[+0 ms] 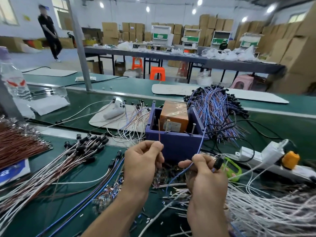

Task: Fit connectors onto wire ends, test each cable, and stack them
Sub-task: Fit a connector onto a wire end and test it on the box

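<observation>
My left hand (142, 161) pinches a thin red-brown wire (159, 132) that stands up in front of the purple test box (174, 142). My right hand (203, 175) pinches a blue wire (200, 147) between thumb and forefinger and also holds a small black connector (218, 164) at its knuckles. The blue wire rises toward the box's right corner. Both hands hover just in front of the box, a hand's width apart. Loose small connectors (109, 189) lie scattered under them on the green mat.
A pile of finished blue and brown cables (217, 108) lies behind the box at the right. White wires (266, 207) fan out at the right, white-brown cables (71, 161) at the left. A white power strip (266, 158) and a green tool (234, 170) lie at the right. A water bottle (13, 77) stands at the far left.
</observation>
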Tool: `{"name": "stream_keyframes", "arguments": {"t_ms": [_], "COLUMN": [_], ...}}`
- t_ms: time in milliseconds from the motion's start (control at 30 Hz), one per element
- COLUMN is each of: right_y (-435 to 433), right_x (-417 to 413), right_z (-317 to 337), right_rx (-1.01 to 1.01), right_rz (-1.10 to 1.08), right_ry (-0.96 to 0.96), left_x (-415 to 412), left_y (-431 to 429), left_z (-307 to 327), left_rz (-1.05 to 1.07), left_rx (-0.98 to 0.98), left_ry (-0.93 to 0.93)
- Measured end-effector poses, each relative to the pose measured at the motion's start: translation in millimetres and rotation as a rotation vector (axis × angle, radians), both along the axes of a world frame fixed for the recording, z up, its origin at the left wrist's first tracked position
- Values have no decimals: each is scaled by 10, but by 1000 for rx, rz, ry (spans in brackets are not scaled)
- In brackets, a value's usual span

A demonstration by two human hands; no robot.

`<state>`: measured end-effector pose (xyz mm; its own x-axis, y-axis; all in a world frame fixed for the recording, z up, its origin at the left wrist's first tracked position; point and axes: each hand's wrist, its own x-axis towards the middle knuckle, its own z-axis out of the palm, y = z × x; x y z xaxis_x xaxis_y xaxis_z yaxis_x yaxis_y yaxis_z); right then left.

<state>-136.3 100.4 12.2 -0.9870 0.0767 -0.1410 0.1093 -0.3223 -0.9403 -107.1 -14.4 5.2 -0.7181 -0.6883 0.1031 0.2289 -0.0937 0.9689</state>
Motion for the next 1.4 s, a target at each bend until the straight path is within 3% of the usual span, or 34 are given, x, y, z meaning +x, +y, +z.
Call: {"name": "stream_keyframes", "arguments": {"t_ms": [733, 1167, 1400], "right_y": [-30, -17, -7], "right_x": [26, 10, 25], "right_z": [-42, -49, -42], "right_rx": [-122, 19, -74], "right_rz": [26, 44, -53], "right_ry": [-77, 7, 44], "left_x": [3, -27, -5], "left_y": [73, 69, 40], "left_z": [-150, -157, -166], "left_rz": [-40, -38, -30], "left_rx": [-85, -58, -71], "left_ry": [-2, 11, 5]}}
